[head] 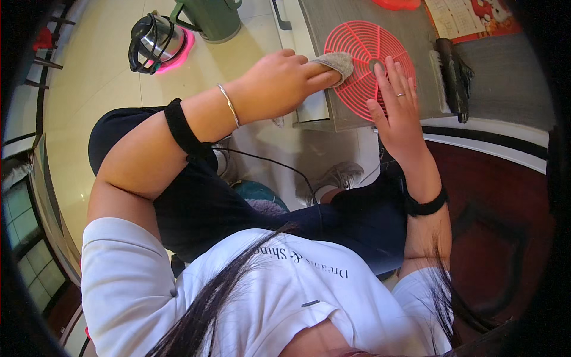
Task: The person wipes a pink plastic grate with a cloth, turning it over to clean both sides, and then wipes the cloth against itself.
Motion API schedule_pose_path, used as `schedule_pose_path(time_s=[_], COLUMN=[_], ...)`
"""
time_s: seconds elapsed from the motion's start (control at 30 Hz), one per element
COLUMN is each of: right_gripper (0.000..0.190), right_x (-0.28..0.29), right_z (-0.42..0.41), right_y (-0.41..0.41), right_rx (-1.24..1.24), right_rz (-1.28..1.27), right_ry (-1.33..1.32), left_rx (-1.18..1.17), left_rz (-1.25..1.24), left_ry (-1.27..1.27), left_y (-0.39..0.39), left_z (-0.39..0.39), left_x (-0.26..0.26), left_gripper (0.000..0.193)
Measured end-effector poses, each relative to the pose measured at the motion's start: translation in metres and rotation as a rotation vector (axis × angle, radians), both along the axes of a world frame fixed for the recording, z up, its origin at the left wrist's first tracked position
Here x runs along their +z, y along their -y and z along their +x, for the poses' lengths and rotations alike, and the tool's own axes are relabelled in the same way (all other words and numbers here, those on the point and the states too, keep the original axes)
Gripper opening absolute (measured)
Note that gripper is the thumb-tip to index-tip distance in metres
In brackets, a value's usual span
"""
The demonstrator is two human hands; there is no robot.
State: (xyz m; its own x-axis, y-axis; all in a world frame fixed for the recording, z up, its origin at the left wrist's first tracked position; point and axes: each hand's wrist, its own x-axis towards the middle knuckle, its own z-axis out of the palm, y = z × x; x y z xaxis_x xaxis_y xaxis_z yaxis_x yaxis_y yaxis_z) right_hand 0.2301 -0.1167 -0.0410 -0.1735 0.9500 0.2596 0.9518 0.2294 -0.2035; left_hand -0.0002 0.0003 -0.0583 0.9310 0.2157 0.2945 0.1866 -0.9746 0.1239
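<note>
A round coral-red plastic grille (pixel 350 38), with fine concentric rings, spokes and a small grey hub, lies on a grey wood-look top close to its edge. My left hand (pixel 285 78) holds a grey cloth (pixel 339 64) bunched over its fingertips, and the cloth touches the grille's left part. My right hand (pixel 397 105) lies spread on the right part of the grille, fingertips near the hub, thumb at the lower rim. It grips nothing. The palm side of each hand is hidden.
On the tiled floor at upper left, a glass-and-steel kettle (pixel 163 40) stands on a pink mat, beside a green jug (pixel 209 20). A printed calendar (pixel 464 20) and a dark object (pixel 453 80) lie right of the grille. A black cord (pixel 272 160) crosses between my legs.
</note>
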Motion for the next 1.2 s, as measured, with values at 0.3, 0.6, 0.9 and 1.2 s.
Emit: schedule_pose_path(time_s=[0.3,0.6,0.9,1.2], right_gripper=[0.054,0.054,0.055,0.055], right_x=[-0.005,-0.003,-0.001,0.0], right_z=[0.0,0.002,0.001,0.001], right_y=[0.001,0.001,0.003,0.003], right_rx=[0.005,0.012,0.019,0.034], right_rz=[-0.009,-0.063,-0.092,-0.079], right_ry=[0.084,0.055,0.062,0.049], left_rx=[-0.105,0.007,-0.066,0.028], left_rz=[-0.263,-0.288,-0.17,-0.337], left_ry=[0.024,0.019,0.149,-0.005], left_y=[0.025,0.011,-0.008,-0.001], left_z=[-0.003,-0.003,-0.008,-0.005], left_x=[0.003,0.003,-0.012,0.004], left_gripper=[0.047,0.046,0.044,0.062])
